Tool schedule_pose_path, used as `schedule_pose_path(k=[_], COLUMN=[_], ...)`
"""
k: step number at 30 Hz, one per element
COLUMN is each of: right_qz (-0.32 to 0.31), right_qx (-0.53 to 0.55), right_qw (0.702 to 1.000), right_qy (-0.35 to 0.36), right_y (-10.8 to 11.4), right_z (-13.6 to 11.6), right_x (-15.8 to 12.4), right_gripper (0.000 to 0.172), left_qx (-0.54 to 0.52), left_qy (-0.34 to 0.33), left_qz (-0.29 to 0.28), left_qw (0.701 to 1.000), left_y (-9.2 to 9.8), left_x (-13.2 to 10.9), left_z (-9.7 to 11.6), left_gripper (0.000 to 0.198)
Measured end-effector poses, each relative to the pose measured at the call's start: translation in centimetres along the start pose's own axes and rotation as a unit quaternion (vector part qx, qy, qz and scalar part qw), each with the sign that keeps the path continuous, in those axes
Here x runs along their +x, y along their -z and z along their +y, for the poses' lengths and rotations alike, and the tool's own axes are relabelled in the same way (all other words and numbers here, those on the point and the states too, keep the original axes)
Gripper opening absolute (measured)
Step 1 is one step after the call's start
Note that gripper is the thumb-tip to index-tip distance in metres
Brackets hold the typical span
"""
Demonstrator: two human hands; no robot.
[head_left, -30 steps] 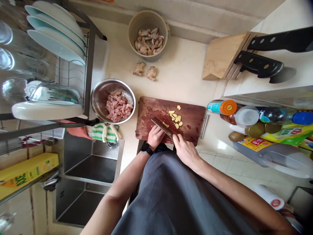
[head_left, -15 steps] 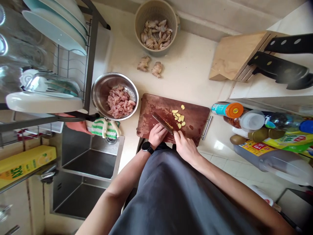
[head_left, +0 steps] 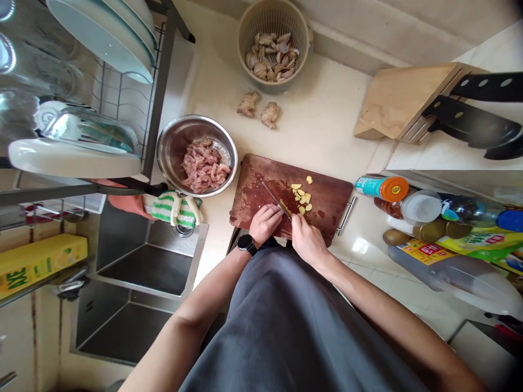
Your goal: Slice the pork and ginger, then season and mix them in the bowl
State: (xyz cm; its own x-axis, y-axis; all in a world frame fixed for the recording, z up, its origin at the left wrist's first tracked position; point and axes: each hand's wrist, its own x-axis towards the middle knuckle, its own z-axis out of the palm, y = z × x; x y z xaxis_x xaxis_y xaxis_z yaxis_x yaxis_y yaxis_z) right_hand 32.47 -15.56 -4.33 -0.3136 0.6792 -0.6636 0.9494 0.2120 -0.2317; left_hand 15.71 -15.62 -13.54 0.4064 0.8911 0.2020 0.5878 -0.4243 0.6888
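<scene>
My right hand (head_left: 308, 243) grips the handle of a cleaver (head_left: 277, 200), whose blade stands on edge and looks like a thin line. My left hand (head_left: 265, 224) rests curled on a brown wooden cutting board (head_left: 330, 198), holding a piece of ginger (head_left: 285, 207) against the blade. Several yellow ginger slices (head_left: 302, 198) lie just beyond the knife. Above the board sit two unpeeled ginger roots (head_left: 259, 109) on the counter.
A steel bowl (head_left: 229, 163) of sliced raw meat stands left of the board, and a basket (head_left: 273, 41) of garlic stands behind. A double steel sink (head_left: 143, 261) lies lower left. A knife block (head_left: 402, 100) and several bottles (head_left: 420, 207) stand to the right.
The cleaver has turned from showing its flat side to standing on edge. My hands sit closer together, and the whole view has shifted slightly.
</scene>
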Motion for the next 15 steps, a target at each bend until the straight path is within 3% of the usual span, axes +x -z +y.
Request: schedule_pose_path(k=[6,11,15], right_qz=[-0.012,-0.029,0.026], right_qx=[-0.039,-0.041,0.017], right_qw=[0.999,0.999,0.999], right_qy=[0.007,0.003,0.016], right_y=[0.3,0.6,-0.5], right_z=[-0.3,-0.9,-0.1], right_x=[-2.2,-0.6,1.1], right_gripper=[0.039,0.031,0.026], left_qx=[-0.017,-0.01,-0.006], left_qy=[0.016,0.016,0.025], left_qz=[-0.017,-0.021,-0.024], left_qw=[1.0,1.0,0.999], left_y=[0.0,0.0,-0.1], left_x=[-0.3,-0.1,-0.1], left_z=[-0.2,-0.2,-0.1], left_gripper=[0.021,0.023,0.022])
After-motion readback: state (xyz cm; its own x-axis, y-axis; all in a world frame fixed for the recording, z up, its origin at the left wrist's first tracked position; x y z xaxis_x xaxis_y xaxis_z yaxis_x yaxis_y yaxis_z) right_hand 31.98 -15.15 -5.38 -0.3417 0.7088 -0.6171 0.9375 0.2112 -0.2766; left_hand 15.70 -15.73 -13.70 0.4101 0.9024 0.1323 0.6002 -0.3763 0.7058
